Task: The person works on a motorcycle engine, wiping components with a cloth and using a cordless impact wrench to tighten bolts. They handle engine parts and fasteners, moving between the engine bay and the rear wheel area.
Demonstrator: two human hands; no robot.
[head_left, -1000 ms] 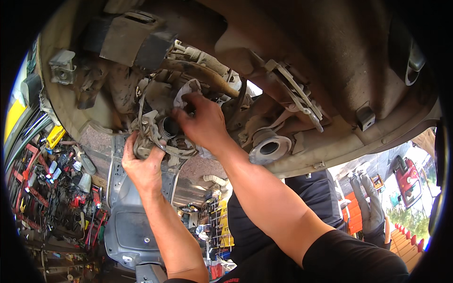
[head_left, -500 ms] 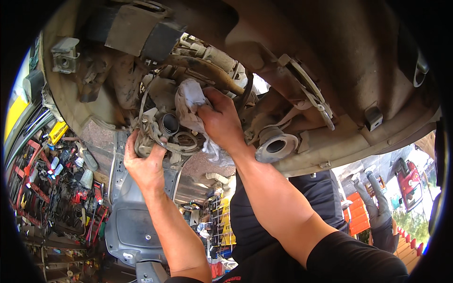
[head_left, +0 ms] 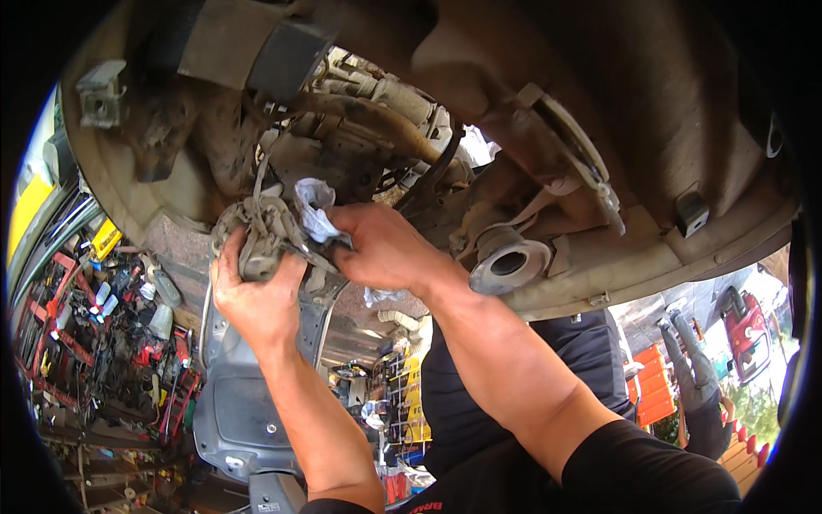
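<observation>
I look up at the rusty, dirt-caked underside of a car. My left hand [head_left: 250,295] grips a grimy metal brake caliper [head_left: 261,236] from below, holding it up by the wheel well. My right hand [head_left: 384,251] clutches a crumpled white rag [head_left: 313,208] and presses it against the caliper's upper right side. A dark rubber hose [head_left: 428,176] runs from the suspension parts behind the caliper. Both forearms rise from the lower edge; a black sleeve covers my right upper arm.
A round metal bushing [head_left: 507,264] sticks out of the suspension arm right of my right hand. A wall of hanging tools [head_left: 81,325] fills the lower left. A grey plastic panel [head_left: 244,411] stands below. Another person's gloved arm [head_left: 689,368] shows at the lower right.
The caliper has come down and left, away from its mount. My right hand took up the white rag and now rubs it on the caliper; my left hand keeps supporting it.
</observation>
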